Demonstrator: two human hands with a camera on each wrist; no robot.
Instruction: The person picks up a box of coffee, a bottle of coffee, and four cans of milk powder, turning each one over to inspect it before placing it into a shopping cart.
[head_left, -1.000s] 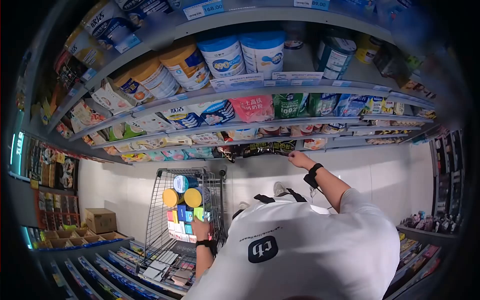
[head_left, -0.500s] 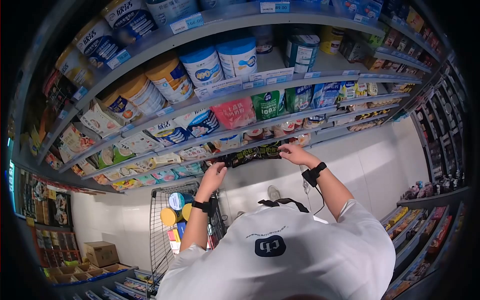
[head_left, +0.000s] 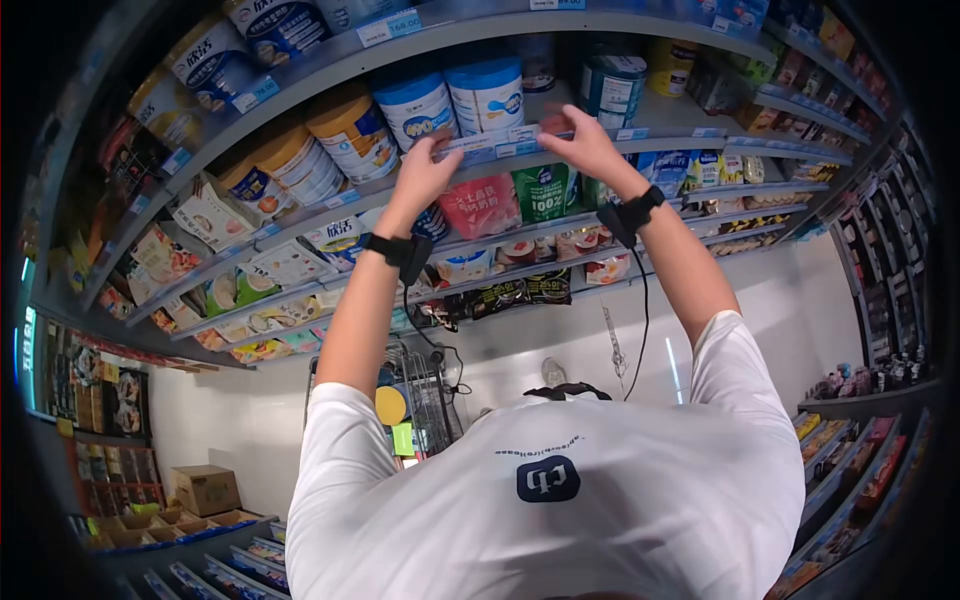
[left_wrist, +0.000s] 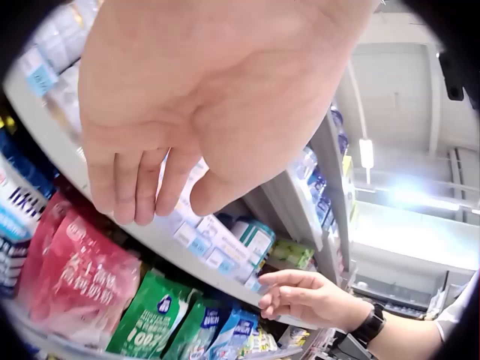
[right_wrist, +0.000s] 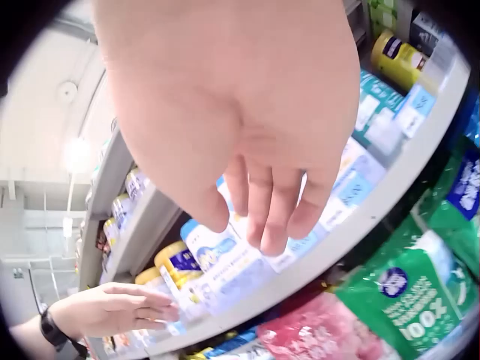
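While both hands are raised to the front edge of the shelf (head_left: 700, 133) that carries the blue-lidded tins (head_left: 455, 97), the work looks barely begun; the left hand (head_left: 424, 168) has its fingers relaxed and lightly bent against the strip of price labels (head_left: 490, 146), holding nothing, and the right hand (head_left: 580, 140) lies the same way, loosely spread at the strip's other end, also with nothing in it. The tins stand just behind and between the two hands, untouched; by my judgement whatever is to be lifted or straightened there is still to do. Just below the hands hang a red pouch (head_left: 482, 207) and a green pouch (head_left: 545, 192) on the next shelf; well below the left hand, beside the person's white shirt (head_left: 540, 500), stands a wire shopping cart (head_left: 415, 395) with goods in it. The room is a shop aisle with a pale floor, more shelves of packets running off beyond either hand.
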